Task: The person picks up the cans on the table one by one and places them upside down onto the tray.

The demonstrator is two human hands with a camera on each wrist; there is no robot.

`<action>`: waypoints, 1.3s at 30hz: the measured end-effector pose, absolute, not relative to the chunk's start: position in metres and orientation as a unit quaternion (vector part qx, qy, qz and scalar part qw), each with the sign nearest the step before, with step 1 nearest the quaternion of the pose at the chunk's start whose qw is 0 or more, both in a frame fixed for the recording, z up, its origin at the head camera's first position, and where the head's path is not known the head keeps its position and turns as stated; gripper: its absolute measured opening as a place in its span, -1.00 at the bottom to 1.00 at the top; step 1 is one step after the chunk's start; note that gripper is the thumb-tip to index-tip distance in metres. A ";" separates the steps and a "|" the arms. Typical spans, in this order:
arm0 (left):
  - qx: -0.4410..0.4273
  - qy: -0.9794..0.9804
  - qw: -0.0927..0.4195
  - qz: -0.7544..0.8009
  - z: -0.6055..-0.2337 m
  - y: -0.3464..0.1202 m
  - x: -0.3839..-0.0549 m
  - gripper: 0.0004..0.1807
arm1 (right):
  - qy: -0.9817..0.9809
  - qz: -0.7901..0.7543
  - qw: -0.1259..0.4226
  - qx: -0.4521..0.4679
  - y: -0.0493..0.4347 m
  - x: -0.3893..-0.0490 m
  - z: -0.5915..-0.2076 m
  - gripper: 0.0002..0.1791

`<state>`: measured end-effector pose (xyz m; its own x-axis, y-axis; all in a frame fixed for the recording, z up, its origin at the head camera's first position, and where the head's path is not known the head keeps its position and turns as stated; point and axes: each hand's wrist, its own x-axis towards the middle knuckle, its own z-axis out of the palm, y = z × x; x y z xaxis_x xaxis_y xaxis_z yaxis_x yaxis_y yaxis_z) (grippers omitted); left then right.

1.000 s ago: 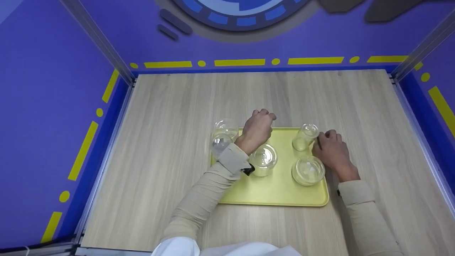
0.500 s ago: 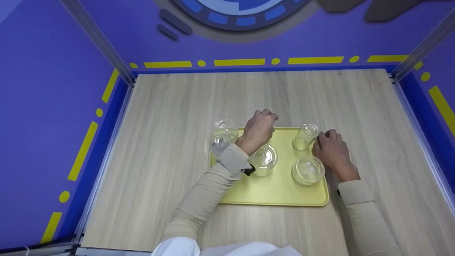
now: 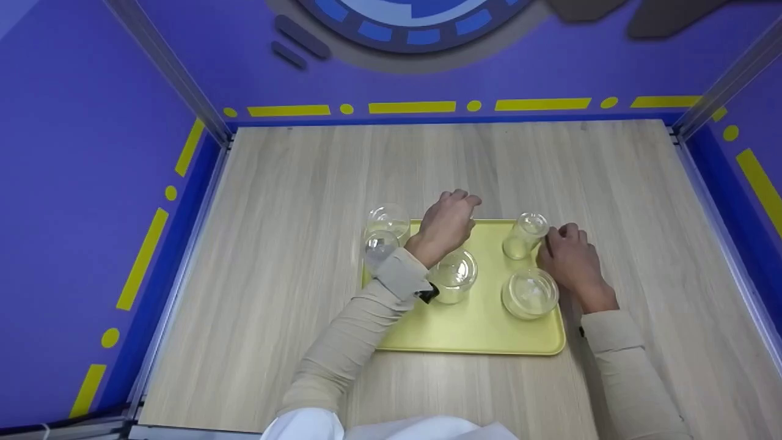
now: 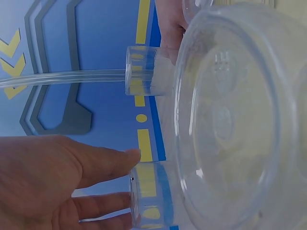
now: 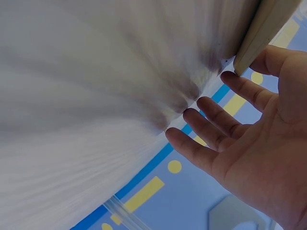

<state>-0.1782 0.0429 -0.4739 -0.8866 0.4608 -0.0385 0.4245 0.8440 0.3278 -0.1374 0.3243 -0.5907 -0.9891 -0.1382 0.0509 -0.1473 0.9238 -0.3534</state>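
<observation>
Over the far edge of the yellow tray (image 3: 458, 333), my left hand (image 3: 445, 225) holds a small clear glass (image 4: 152, 194). In the left wrist view, thumb and fingers are at its near end; the head view hides this glass under the hand. My right hand (image 3: 569, 260) is at the tray's right edge. In the right wrist view, the thumb and index finger are on either side of the tray's rim (image 5: 263, 36), with the other fingertips down at the table surface. A tall clear glass (image 3: 525, 237) and a wide clear jar (image 3: 530, 294) stand near this hand.
Under my left wrist stands another wide clear jar (image 3: 457, 278), large in the left wrist view's foreground. Two clear vessels, a larger one (image 3: 389, 219) and a smaller one (image 3: 381, 245), stand at the tray's left. Blue panels (image 3: 159, 201) enclose the wooden table (image 3: 293, 232).
My left hand has shifted slightly to the right along the tray's far edge. My right hand, the tray and the other glassware stay in place.
</observation>
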 end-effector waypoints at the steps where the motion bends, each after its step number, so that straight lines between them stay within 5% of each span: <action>1: 0.229 0.959 0.060 0.156 -0.474 0.043 -0.178 -0.55 | -0.981 0.180 0.011 0.073 0.324 -0.138 -0.591 -0.62; 30: 0.229 0.957 -0.028 0.175 -0.438 0.017 -0.153 -0.43 | -0.971 0.230 -0.055 0.044 0.340 -0.141 -0.575 -0.50; 39: 0.185 0.959 -0.030 0.213 -0.428 -0.012 -0.147 -0.34 | -0.971 0.236 0.042 0.019 0.339 -0.141 -0.558 -0.53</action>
<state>-0.1471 -0.0117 -0.4280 -0.9299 0.3413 0.1368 0.3671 0.8407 0.3981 -0.1411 0.3392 -0.5579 -0.9957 -0.0168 0.0909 -0.0566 0.8879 -0.4565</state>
